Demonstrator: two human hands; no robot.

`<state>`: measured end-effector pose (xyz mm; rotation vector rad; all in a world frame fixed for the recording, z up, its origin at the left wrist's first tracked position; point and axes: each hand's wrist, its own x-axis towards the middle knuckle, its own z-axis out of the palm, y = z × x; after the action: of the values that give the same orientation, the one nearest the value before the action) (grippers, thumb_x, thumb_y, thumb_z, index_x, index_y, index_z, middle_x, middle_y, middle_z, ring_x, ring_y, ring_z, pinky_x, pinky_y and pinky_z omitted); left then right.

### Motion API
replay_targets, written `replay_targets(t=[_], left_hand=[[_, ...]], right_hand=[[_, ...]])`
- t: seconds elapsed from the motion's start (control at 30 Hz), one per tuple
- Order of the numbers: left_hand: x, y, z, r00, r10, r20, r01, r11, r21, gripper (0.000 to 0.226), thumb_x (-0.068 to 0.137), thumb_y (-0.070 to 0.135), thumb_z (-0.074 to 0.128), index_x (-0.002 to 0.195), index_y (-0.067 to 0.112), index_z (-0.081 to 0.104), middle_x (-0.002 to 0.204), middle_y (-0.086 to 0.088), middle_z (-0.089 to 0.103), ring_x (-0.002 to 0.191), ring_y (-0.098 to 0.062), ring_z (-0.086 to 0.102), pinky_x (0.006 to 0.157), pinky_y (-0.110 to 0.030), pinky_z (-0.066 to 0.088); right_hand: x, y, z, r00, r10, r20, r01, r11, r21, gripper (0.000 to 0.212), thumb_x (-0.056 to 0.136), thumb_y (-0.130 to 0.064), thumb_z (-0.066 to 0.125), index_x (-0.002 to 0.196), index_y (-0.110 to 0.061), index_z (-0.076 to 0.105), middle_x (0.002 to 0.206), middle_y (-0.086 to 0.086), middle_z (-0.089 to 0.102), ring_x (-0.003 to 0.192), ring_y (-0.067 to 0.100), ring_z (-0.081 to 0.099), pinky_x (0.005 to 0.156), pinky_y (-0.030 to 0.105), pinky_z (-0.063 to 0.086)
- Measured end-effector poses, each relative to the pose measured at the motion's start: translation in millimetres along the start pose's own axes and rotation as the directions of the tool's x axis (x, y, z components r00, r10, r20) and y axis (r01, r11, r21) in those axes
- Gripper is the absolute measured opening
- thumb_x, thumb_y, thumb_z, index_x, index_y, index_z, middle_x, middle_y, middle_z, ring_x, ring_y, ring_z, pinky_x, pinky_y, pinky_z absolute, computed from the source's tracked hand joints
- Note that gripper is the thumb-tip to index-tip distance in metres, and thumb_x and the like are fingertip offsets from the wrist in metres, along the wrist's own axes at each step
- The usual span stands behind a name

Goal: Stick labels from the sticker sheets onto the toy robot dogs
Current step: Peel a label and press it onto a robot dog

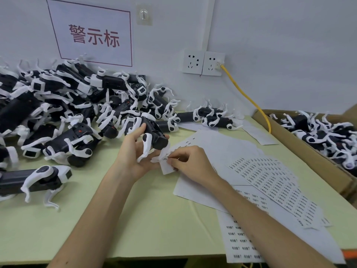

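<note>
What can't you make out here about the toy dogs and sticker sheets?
Head view only.
Print on the white paper sticker sheets: too small, blurred.
Small white label strip: partly covered by the right hand pinching it.
Black-and-white plastic toy robot dog: body partly covered by the gripping left hand.
Brown cardboard box: cut by the right edge.

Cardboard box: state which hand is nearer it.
Right. The right hand, pinching a label strip, sits left of the cardboard box; the left hand, holding a toy dog, is farther left.
</note>
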<state>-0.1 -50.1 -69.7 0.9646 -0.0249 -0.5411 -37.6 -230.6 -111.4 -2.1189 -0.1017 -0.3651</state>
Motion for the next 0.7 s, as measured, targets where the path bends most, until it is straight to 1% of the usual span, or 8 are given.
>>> replay_targets(t=[0.13, 0.23, 0.37, 0.4, 0.43, 0.5, 0.6, 0.7], left_hand=[[-3, -2, 6, 1.0, 0.018, -0.002, -0.017, 0.998, 0.059, 0.05, 0.1, 0.048, 0.056, 0.115, 0.003, 0.07, 0.102, -0.011, 0.076, 0.074, -0.027, 0.07, 0.05, -0.025, 0.042], [-4, -3, 8, 0.998, 0.051, -0.043, -0.046, 0.993, 0.11, 0.048, 0.101, 0.048, 0.054, 0.118, 0.006, 0.07, 0.106, -0.012, 0.075, 0.084, -0.028, 0.065, 0.054, -0.029, 0.034], [-7, -4, 11, 0.996, 0.06, -0.059, -0.054, 0.993, 0.107, 0.048, 0.102, 0.046, 0.053, 0.117, 0.003, 0.069, 0.107, -0.018, 0.075, 0.07, -0.027, 0.072, 0.045, -0.023, 0.049], [-6, -5, 12, 0.995, 0.068, -0.067, -0.058, 0.989, 0.138, 0.049, 0.102, 0.046, 0.054, 0.119, 0.003, 0.069, 0.111, -0.02, 0.075, 0.077, -0.028, 0.074, 0.052, -0.027, 0.055], [-5, -7, 12, 0.994, 0.082, -0.076, -0.066, 0.981, 0.185, 0.051, 0.102, 0.047, 0.054, 0.123, 0.003, 0.069, 0.118, -0.02, 0.074, 0.088, -0.03, 0.075, 0.067, -0.033, 0.061], [-1, -10, 12, 0.99, 0.11, -0.091, -0.081, 0.958, 0.275, 0.053, 0.102, 0.048, 0.054, 0.128, 0.004, 0.067, 0.126, -0.02, 0.071, 0.107, -0.035, 0.07, 0.098, -0.044, 0.054], [0, -11, 14, 0.981, 0.151, -0.12, -0.101, 0.933, 0.345, 0.046, 0.1, 0.05, 0.056, 0.118, 0.01, 0.07, 0.114, -0.012, 0.074, 0.108, -0.034, 0.067, 0.1, -0.043, 0.049], [0, -12, 15, 0.972, 0.177, -0.155, -0.108, 0.922, 0.372, 0.034, 0.098, 0.051, 0.059, 0.116, 0.026, 0.074, 0.112, -0.009, 0.077, 0.119, -0.035, 0.068, 0.11, -0.051, 0.047]], right_hand=[[1, 2, -1, 1.0, 0.007, 0.011, -0.007, 0.998, 0.059, 0.005, 0.083, -0.011, 0.081, 0.083, -0.016, 0.081, 0.074, -0.005, 0.076, 0.066, 0.011, 0.071, 0.068, 0.018, 0.054], [1, 2, 0, 1.0, -0.011, 0.018, 0.011, 0.999, 0.03, 0.009, 0.084, -0.013, 0.081, 0.083, -0.022, 0.081, 0.076, -0.009, 0.076, 0.064, 0.009, 0.07, 0.066, 0.015, 0.051], [1, 2, 1, 0.999, -0.033, 0.012, 0.033, 0.999, 0.004, 0.011, 0.084, -0.013, 0.079, 0.084, -0.024, 0.081, 0.076, -0.013, 0.075, 0.064, 0.009, 0.069, 0.066, 0.015, 0.051], [1, 3, 2, 0.999, -0.043, 0.013, 0.043, 0.999, -0.006, 0.012, 0.083, -0.012, 0.079, 0.083, -0.024, 0.081, 0.075, -0.013, 0.075, 0.064, 0.009, 0.069, 0.066, 0.016, 0.051], [1, 4, 2, 0.998, -0.054, 0.013, 0.054, 0.998, -0.019, 0.012, 0.083, -0.012, 0.078, 0.083, -0.023, 0.081, 0.074, -0.013, 0.074, 0.063, 0.008, 0.068, 0.066, 0.017, 0.05], [0, 5, 3, 0.996, -0.087, 0.007, 0.087, 0.995, -0.049, 0.01, 0.081, -0.011, 0.077, 0.081, -0.02, 0.08, 0.069, -0.016, 0.072, 0.059, 0.004, 0.062, 0.063, 0.017, 0.046], [-1, 5, 3, 0.991, -0.132, 0.008, 0.132, 0.988, -0.078, 0.008, 0.081, -0.011, 0.075, 0.08, -0.017, 0.08, 0.063, -0.019, 0.068, 0.056, 0.002, 0.059, 0.06, 0.015, 0.042], [0, 4, 3, 0.993, -0.116, -0.001, 0.116, 0.991, -0.068, 0.015, 0.081, -0.01, 0.074, 0.068, -0.017, 0.074, 0.056, -0.017, 0.064, 0.052, 0.001, 0.057, 0.058, 0.015, 0.039]])
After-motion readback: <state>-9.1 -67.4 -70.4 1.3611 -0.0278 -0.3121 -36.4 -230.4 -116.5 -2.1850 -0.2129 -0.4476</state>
